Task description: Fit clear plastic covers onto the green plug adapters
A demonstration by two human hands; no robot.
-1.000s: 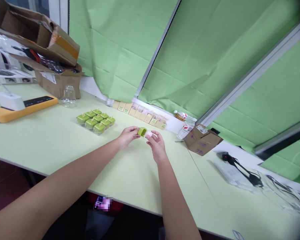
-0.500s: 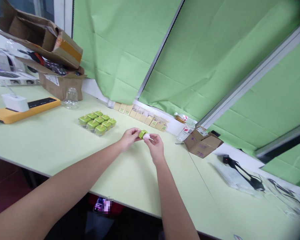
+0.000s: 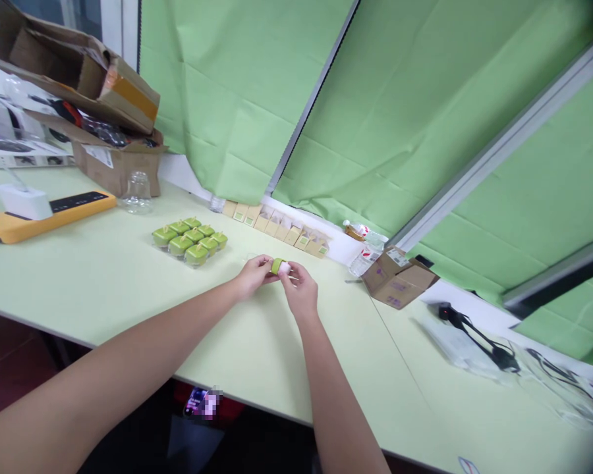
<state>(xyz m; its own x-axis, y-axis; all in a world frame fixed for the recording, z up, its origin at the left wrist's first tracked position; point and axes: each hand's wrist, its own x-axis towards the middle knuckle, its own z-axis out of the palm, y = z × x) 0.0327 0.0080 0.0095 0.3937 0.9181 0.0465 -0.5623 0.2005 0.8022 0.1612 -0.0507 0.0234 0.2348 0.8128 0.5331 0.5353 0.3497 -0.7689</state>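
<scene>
Both hands meet above the middle of the table. My left hand (image 3: pixel 254 276) is closed, its fingertips pinching a small green band-like piece (image 3: pixel 276 265). Against that piece sits a small white object (image 3: pixel 284 268), gripped by the closed fingers of my right hand (image 3: pixel 301 289). The two pieces touch; whether they are joined I cannot tell. Left of my hands stands a block of ice pop molds (image 3: pixel 196 253) with green lids, stick-like handles and clear lower parts.
A row of small kraft boxes (image 3: pixel 271 224) lines the wall edge. Cardboard boxes (image 3: pixel 121 168) and a yellow power strip (image 3: pixel 74 204) are at left, beside a clear plastic cup (image 3: pixel 138 192). At right are bottles (image 3: pixel 364 260), another carton (image 3: pixel 400 280) and black cables (image 3: pixel 484 339).
My right hand has shifted slightly left, bringing the white object closer in against the green piece. The view has shifted a little; the other things stay put.
</scene>
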